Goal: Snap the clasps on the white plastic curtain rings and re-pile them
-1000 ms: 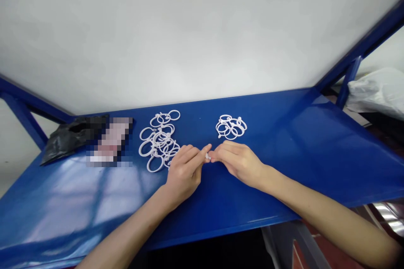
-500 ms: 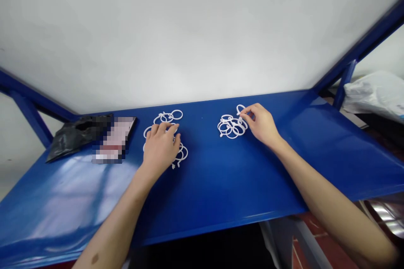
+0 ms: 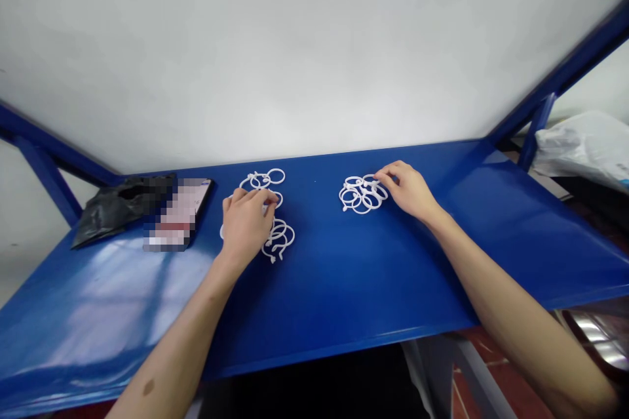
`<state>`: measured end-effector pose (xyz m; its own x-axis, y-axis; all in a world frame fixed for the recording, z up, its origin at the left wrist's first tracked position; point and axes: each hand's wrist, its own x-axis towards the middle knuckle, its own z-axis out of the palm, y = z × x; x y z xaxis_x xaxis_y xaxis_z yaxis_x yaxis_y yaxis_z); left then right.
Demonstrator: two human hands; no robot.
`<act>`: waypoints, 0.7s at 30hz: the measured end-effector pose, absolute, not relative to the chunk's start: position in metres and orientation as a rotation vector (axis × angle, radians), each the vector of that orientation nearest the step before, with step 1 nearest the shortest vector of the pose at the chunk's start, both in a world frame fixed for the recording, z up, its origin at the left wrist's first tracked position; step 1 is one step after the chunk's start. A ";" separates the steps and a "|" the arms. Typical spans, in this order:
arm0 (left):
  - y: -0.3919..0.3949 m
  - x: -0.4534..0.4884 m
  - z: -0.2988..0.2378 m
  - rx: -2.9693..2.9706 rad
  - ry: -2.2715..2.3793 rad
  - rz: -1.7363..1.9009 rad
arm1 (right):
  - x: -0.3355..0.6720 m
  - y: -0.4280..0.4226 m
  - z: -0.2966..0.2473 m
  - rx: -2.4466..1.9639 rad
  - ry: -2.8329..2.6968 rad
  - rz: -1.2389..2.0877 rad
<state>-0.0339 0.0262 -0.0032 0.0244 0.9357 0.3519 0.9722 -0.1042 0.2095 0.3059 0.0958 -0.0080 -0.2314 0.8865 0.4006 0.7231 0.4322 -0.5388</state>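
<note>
Two loose heaps of white plastic rings lie on the blue table; they look like curtain rings, with small knobs at their ends. Over the left heap point(image 3: 285, 233) is my left hand point(image 3: 246, 222), its thumb and forefinger closed at the edge of one white ring point(image 3: 280, 199). That hand covers part of the heap. At the far right side of the right heap point(image 3: 358, 200) my right hand point(image 3: 407, 189) has thumb and forefinger pinched together on the rim of a ring lying there. Farther back, a few more rings point(image 3: 276, 176) overlap beyond my left fingers.
A black plastic bag point(image 3: 105, 216) and a partly blurred, dark-edged flat item point(image 3: 184, 209) lie at the left of the blue table point(image 3: 344, 288). A pale wall point(image 3: 304, 65) rises behind. Blue frame bars stand at both sides, and a white plastic bag point(image 3: 584, 147) is beyond the right one.
The ring in my right hand has come down onto the right heap. My left fingers have drawn together in a pinch, and the left heap's near rings have shifted slightly.
</note>
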 end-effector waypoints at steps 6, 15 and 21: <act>0.017 -0.021 0.010 -2.206 -1.992 -1.064 | 0.287 0.077 -0.004 -1.259 -1.989 0.084; -0.003 0.001 0.018 -2.580 -1.929 -1.398 | 0.236 0.023 -0.007 -0.897 -2.252 0.434; -0.006 0.008 0.003 -2.875 -1.202 -1.188 | 0.229 0.015 -0.007 -0.903 -2.067 0.912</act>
<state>0.0083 -0.0062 0.0029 0.4915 0.6840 0.5390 0.5472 -0.7240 0.4200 0.2285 0.0148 -0.0067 -0.5172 0.7985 0.3080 0.3111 0.5106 -0.8016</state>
